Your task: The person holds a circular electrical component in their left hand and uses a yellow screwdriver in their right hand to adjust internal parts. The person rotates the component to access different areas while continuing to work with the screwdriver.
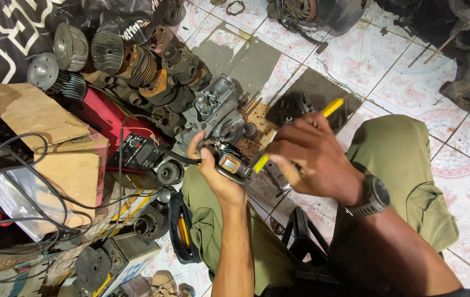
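The left hand [215, 173] is clenched around a small engine part with a copper-wound coil [230, 164], held above the person's lap. The right hand [312, 159] grips a yellow-handled screwdriver [295, 132], its tip meeting the part just right of the left thumb. This looks like working a fastener on the coil; the next turn calls for steady downward pressure while the left hand keeps the part from twisting.

yellow tool [301, 129] tip hidden, pile cut off
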